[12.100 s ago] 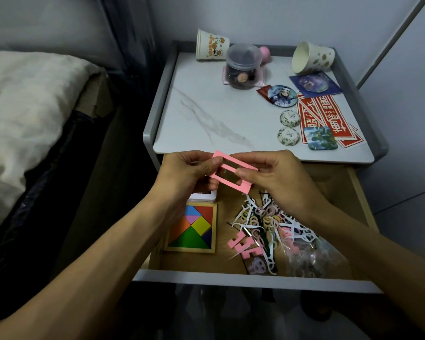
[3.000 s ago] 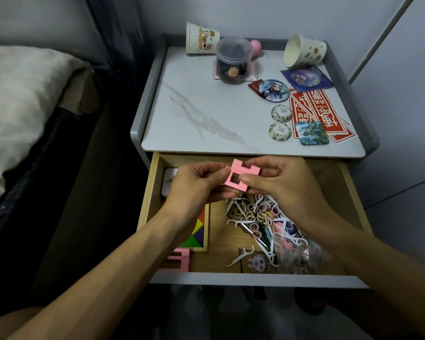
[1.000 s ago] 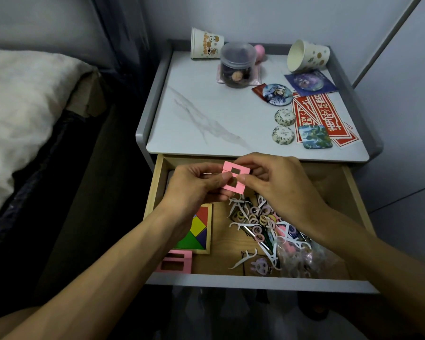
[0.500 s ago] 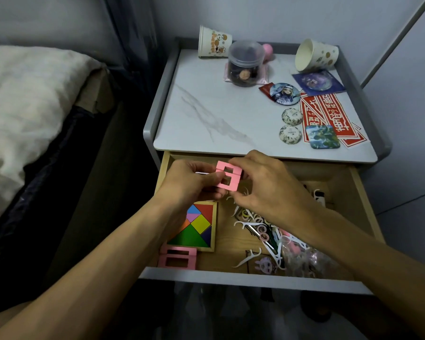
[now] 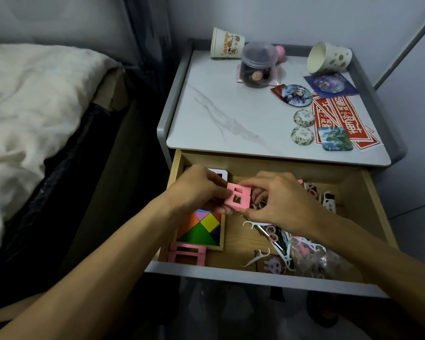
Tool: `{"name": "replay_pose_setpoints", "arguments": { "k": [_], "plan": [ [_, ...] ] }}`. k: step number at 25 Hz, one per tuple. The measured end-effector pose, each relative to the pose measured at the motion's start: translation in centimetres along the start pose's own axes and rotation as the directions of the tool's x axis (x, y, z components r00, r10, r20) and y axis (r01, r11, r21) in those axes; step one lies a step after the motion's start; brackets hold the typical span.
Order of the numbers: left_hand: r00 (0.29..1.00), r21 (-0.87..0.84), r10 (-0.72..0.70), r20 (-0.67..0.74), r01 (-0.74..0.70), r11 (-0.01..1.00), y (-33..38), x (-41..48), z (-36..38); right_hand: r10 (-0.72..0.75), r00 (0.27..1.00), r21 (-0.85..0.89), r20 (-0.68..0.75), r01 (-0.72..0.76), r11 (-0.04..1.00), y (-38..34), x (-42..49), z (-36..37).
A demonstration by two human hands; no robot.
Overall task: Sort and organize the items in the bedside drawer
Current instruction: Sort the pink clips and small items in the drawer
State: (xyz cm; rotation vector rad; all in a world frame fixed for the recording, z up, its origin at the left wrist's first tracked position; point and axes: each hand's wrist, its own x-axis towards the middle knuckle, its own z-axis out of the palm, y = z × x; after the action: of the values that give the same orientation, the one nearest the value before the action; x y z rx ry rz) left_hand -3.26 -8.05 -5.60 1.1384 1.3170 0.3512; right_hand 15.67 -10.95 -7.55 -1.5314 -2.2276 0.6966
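The bedside drawer (image 5: 263, 277) stands pulled open. Above its left half, my left hand (image 5: 196, 190) and my right hand (image 5: 280, 200) both pinch a small stack of pink square frames (image 5: 238, 198), left fingers on its left edge, right fingers on its right and lower edge. A colourful tangram puzzle (image 5: 203, 228) in a wooden tray lies below the hands. A second pink frame stack (image 5: 187, 256) lies at the drawer's front left corner. A tangle of white floss picks and pink hair ties (image 5: 277, 236) fills the drawer's right half.
The nightstand top (image 5: 231, 119) carries two tipped paper cups (image 5: 227, 46), a lidded clear jar (image 5: 258, 65), round badges (image 5: 297, 94), red stickers (image 5: 339, 116) and a square magnet (image 5: 335, 138). A bed with a white blanket (image 5: 30, 114) lies to the left. A wall stands on the right.
Both hands have sunk a little lower into the drawer with the pink frames between them. A pink frame stack lies at the front left corner since three seconds ago.
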Motion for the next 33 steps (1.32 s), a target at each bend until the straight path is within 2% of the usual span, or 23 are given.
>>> {"name": "replay_pose_setpoints", "arguments": {
  "k": [3,6,10,12,13,14,15,16,17,19,22,25,33],
  "plan": [
    [0.997,-0.165,-0.081,-0.017,0.077,0.983,-0.3,0.1,-0.1,-0.017,0.999,0.048,-0.042,0.019,0.999,0.1,0.0,-0.2],
    [0.996,-0.186,-0.082,-0.023,0.076,0.979,-0.6,0.4,0.1,-0.033,0.997,0.042,-0.073,0.036,0.998,0.2,-0.1,-0.1],
    [0.998,-0.122,-0.057,-0.031,0.052,0.991,-0.5,0.5,0.0,-0.022,0.997,0.025,-0.069,0.024,0.999,0.3,0.1,0.5],
    [0.998,-0.021,-0.055,-0.014,0.054,0.998,-0.6,0.4,-0.7,-0.034,0.998,0.016,-0.047,0.035,0.999,0.3,0.2,1.0],
    [0.997,0.087,-0.043,-0.060,0.049,0.995,-0.9,0.5,-1.3,-0.045,0.999,-0.011,-0.001,0.045,0.999,0.4,0.1,1.5],
    [0.986,0.281,-0.007,-0.167,0.054,0.958,-1.3,0.8,-1.8,-0.049,0.996,-0.047,0.072,0.052,0.998,0.5,-0.1,2.2],
    [0.950,0.510,0.067,-0.305,0.103,0.854,-1.6,1.1,-2.4,-0.049,0.986,-0.081,0.160,0.062,0.995,0.7,-0.2,3.1],
    [0.885,0.678,0.173,-0.432,0.192,0.709,-2.0,1.3,-2.9,-0.050,0.966,-0.106,0.253,0.079,0.991,0.9,-0.4,4.2],
    [0.822,0.758,0.261,-0.506,0.279,0.589,-2.1,1.2,-3.2,-0.058,0.939,-0.122,0.340,0.105,0.987,1.1,-0.5,5.4],
    [0.786,0.786,0.277,-0.553,0.382,0.486,-2.2,1.2,-3.2,-0.096,0.893,-0.125,0.439,0.166,0.978,1.5,-0.7,6.9],
    [0.838,0.843,0.231,-0.494,0.397,0.364,-2.9,2.1,-2.9,-0.176,0.863,-0.115,0.473,0.258,0.959,1.6,-0.7,7.8],
    [0.880,0.878,0.211,-0.426,0.346,0.330,-3.5,2.7,-2.9,-0.249,0.839,-0.123,0.484,0.347,0.930,1.8,-0.8,8.5],
    [0.877,0.913,0.275,-0.394,0.339,0.228,-3.7,2.6,-2.7,-0.321,0.775,-0.227,0.544,0.505,0.833,1.4,-0.6,8.9]
  ]
}}
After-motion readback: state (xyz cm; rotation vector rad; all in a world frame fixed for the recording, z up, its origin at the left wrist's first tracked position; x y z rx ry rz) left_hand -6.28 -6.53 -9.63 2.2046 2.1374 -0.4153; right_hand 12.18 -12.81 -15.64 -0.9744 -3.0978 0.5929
